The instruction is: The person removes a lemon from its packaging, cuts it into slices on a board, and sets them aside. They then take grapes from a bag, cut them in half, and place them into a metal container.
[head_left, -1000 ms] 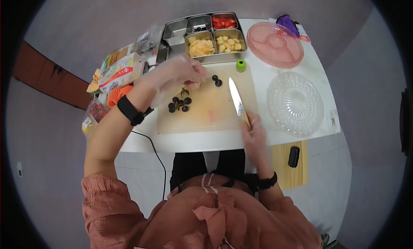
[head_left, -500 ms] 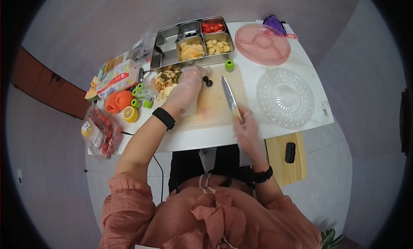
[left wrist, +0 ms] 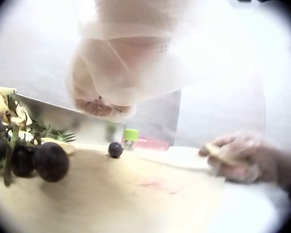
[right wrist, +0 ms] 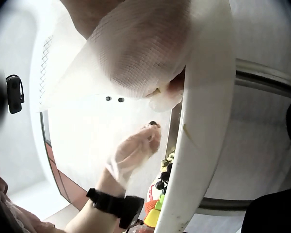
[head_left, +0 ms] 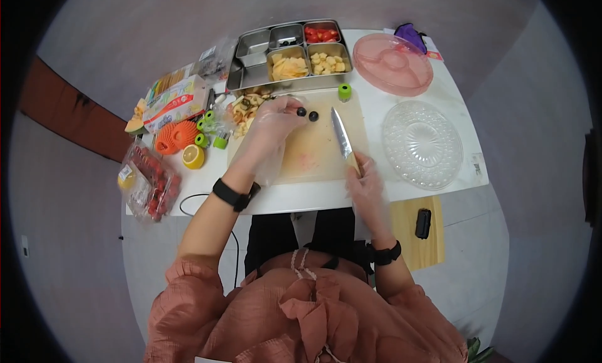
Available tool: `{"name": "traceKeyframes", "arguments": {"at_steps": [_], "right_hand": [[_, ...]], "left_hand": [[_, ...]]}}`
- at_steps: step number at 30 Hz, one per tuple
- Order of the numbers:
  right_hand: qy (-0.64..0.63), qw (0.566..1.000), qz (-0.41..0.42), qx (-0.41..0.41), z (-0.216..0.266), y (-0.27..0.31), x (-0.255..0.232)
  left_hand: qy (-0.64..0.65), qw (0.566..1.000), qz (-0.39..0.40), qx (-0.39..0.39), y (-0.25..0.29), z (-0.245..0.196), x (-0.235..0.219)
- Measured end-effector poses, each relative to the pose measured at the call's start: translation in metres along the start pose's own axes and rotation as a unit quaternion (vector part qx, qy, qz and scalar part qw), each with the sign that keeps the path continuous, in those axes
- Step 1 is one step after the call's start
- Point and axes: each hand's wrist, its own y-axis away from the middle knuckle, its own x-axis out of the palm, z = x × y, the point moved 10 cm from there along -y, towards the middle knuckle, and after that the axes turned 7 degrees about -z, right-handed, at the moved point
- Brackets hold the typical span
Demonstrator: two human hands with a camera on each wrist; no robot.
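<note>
Grape [head_left: 301, 111] sits pinched in the left hand [head_left: 271, 126], forearm [head_left: 210, 234] slanting inward; right hand [head_left: 367, 186] grips a knife [head_left: 342, 134].

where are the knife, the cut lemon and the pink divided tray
knife [head_left: 341, 132]: head view, middle of the blade
cut lemon [head_left: 192, 156]: head view, yellow cut face
pink divided tray [head_left: 394, 60]: head view, bare round centre section

There's 1 held knife [head_left: 342, 137], 5 steel bins [head_left: 253, 47], 1 clr plate [head_left: 423, 144] & 1 pink tray [head_left: 394, 63].
</note>
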Motion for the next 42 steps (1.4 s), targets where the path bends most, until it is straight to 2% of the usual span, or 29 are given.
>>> {"name": "traceKeyframes", "arguments": {"at_steps": [1,2,4,8,10,11,13,15,17,19,23,26,30,31,32,34,35,37,42], "right_hand": [[0.005,1.0,0.003,-0.011,0.002,0.0,0.0],[0.006,1.0,0.01,-0.009,-0.003,0.0,0.002],[-0.001,0.999,-0.004,-0.031,-0.006,-0.001,0.003],[0.011,1.0,0.02,-0.021,0.008,0.015,0.009],[0.019,0.997,0.065,0.038,0.014,0.026,0.022],[0.022,0.997,0.062,0.039,0.011,0.027,0.026],[0.027,0.997,0.071,0.005,0.025,0.028,0.039],[0.07,0.993,0.084,0.035,0.023,0.031,0.041],[0.12,0.99,0.069,-0.039,0.025,0.029,0.045],[0.143,0.986,0.072,-0.039,0.027,0.029,0.049],[0.179,0.98,0.059,-0.065,0.031,0.028,0.053],[0.2,0.977,0.066,-0.042,0.026,0.028,0.054],[0.224,0.971,0.06,-0.062,0.031,0.03,0.056],[0.219,0.97,0.052,-0.09,0.035,0.03,0.056],[0.215,0.969,0.044,-0.118,0.04,0.031,0.055],[0.213,0.969,0.044,-0.119,0.041,0.031,0.055],[0.211,0.969,0.044,-0.119,0.042,0.032,0.055],[0.211,0.97,0.045,-0.108,0.04,0.031,0.056],[0.229,0.968,0.046,-0.095,0.038,0.031,0.058]], "left_hand": [[0.149,0.987,0.005,-0.066,0.011,0.007,0.001],[0.149,0.986,0.0,-0.07,0.023,0.007,-0.001],[0.196,0.97,-0.026,-0.138,0.047,0.019,-0.005],[0.275,0.946,-0.045,-0.168,0.073,0.041,0.009],[0.249,0.952,-0.046,-0.173,0.073,0.058,0.019],[0.252,0.951,-0.043,-0.174,0.073,0.065,0.024],[0.146,0.982,-0.061,-0.105,0.069,0.063,0.022],[0.103,0.988,-0.079,-0.088,0.07,0.065,0.02],[0.06,0.991,-0.1,-0.071,0.07,0.065,0.016],[-0.059,0.994,-0.087,-0.036,0.07,0.052,0.017],[-0.039,0.993,-0.111,-0.016,0.073,0.05,0.011],[-0.045,0.995,-0.078,-0.039,0.075,0.048,0.011],[-0.095,0.992,-0.085,0.018,0.075,0.039,0.006],[-0.114,0.989,-0.087,0.035,0.075,0.036,0.006],[-0.114,0.989,-0.085,0.032,0.076,0.036,0.006],[-0.035,0.995,-0.08,-0.042,0.076,0.046,0.006],[-0.035,0.995,-0.077,-0.043,0.076,0.043,0.005],[-0.001,0.994,-0.056,-0.095,0.077,0.048,0.006],[0.001,0.994,-0.088,-0.065,0.077,0.046,0.003]]}}
